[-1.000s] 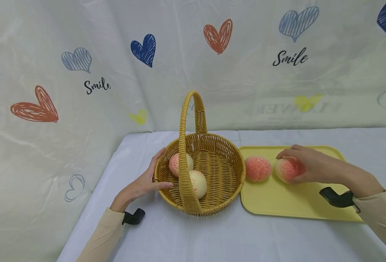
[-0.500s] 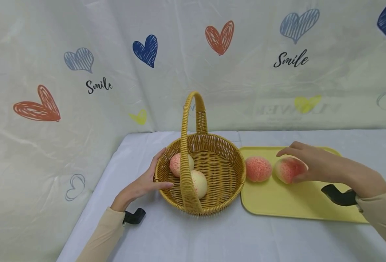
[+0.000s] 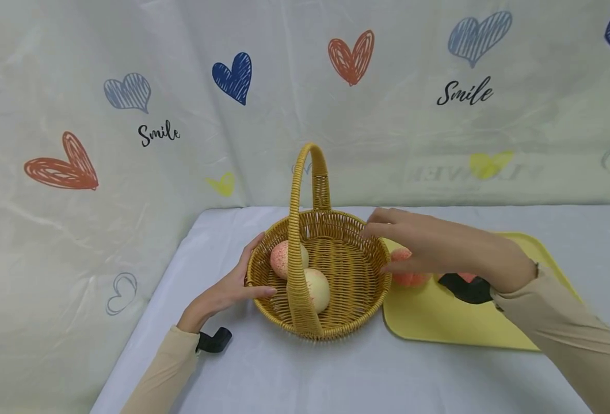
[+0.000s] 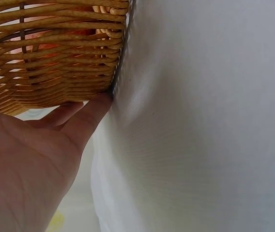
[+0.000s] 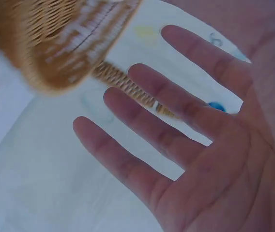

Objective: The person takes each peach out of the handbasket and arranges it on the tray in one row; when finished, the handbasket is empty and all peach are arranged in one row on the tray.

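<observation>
A round wicker basket [image 3: 346,287] with a tall arched handle stands mid-table, two pink-and-cream toy peaches lying in its left half: one peach [image 3: 280,260] behind the handle, another peach [image 3: 317,290] nearer. My left hand [image 3: 227,293] grips the basket's left side, thumb over the rim. In the left wrist view, its fingers [image 4: 86,118] lie along the outer weave. Spread and holding nothing, my right hand [image 3: 414,238] hovers at the basket's right rim. Below it, a pink peach [image 3: 411,279] on the yellow tray is partly covered; the right wrist mostly hides a further peach [image 3: 468,277].
The yellow tray [image 3: 491,328] lies close beside the basket on the right. A white cloth [image 3: 336,379] covers the table. Behind it hangs a pale backdrop [image 3: 274,115] printed with hearts and "Smile".
My right hand has come away from the right-hand peach, leaving it on the tray, and moved left to the basket's right rim. My left hand keeps its place on the basket.
</observation>
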`<state>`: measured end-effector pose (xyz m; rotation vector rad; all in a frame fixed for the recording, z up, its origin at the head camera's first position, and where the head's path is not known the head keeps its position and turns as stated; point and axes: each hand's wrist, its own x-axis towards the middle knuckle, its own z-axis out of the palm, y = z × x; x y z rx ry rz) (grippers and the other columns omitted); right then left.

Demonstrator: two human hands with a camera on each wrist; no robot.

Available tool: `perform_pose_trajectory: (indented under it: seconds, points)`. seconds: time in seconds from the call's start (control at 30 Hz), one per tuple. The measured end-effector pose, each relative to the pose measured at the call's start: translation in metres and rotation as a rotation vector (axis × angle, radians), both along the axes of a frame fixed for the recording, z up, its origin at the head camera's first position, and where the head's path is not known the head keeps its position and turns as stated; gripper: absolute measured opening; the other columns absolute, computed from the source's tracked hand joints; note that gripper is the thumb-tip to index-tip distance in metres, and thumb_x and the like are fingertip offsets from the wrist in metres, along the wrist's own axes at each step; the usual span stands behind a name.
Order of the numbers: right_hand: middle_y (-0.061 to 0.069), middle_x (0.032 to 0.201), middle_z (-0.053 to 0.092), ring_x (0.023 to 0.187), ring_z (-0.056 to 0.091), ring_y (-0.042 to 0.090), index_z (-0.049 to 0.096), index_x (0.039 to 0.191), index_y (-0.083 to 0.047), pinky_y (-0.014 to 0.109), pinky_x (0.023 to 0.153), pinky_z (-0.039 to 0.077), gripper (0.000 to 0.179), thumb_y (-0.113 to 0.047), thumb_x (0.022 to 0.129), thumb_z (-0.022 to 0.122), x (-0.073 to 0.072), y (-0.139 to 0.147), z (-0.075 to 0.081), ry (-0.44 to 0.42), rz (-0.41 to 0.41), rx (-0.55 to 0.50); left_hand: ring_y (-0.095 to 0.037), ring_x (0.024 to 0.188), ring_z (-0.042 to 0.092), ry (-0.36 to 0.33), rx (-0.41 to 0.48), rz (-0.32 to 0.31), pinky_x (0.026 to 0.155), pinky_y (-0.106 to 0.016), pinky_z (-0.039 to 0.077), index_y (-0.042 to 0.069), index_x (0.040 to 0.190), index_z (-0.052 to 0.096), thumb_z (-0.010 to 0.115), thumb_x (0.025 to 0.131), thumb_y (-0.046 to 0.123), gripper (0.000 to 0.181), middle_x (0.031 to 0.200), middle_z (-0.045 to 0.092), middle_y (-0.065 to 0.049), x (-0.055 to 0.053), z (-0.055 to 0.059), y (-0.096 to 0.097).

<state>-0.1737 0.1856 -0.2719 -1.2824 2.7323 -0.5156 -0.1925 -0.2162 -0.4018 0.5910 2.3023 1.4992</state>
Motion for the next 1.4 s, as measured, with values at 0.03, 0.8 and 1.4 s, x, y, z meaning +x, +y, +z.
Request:
perform_pose_trajectory:
  seconds: [0.03, 0.8, 1.4]
  points:
    - [-0.002, 0.131, 0.056, 0.114, 0.060, 0.017, 0.065, 0.132, -0.023, 0.040, 0.090, 0.056, 0.047, -0.019, 0.090, 0.086, -0.003, -0.009, 0.001, 0.005, 0.026, 0.001, -0.032, 0.159, 0.012, 0.004, 0.000, -0.002, 0.123, -0.057, 0.016, 0.037, 0.167, -0.001, 0.085, 0.087, 0.037, 0.117, 0.175, 0.001, -0.003, 0.000, 0.000, 0.000]
    - [-0.007, 0.101, 0.056, 0.098, 0.052, 0.008, 0.072, 0.110, -0.019, 0.028, 0.095, 0.048, 0.022, -0.026, 0.093, 0.083, -0.024, -0.123, -0.041, -0.165, 0.377, 0.062, -0.031, 0.160, 0.004, 0.032, -0.022, 0.015, 0.124, -0.064, 0.012, 0.038, 0.167, 0.000, 0.084, 0.088, 0.041, 0.115, 0.175, -0.001, 0.001, 0.002, 0.000, -0.001]
    - [0.000, 0.124, 0.063, 0.116, 0.061, 0.017, 0.062, 0.126, -0.014, 0.035, 0.103, 0.050, 0.042, -0.022, 0.092, 0.084, -0.022, -0.105, -0.042, -0.185, 0.246, 0.067, -0.033, 0.160, 0.006, 0.029, -0.017, 0.006, 0.124, -0.063, 0.014, 0.037, 0.167, 0.000, 0.084, 0.088, 0.040, 0.116, 0.175, -0.001, -0.001, 0.001, -0.002, 0.000]
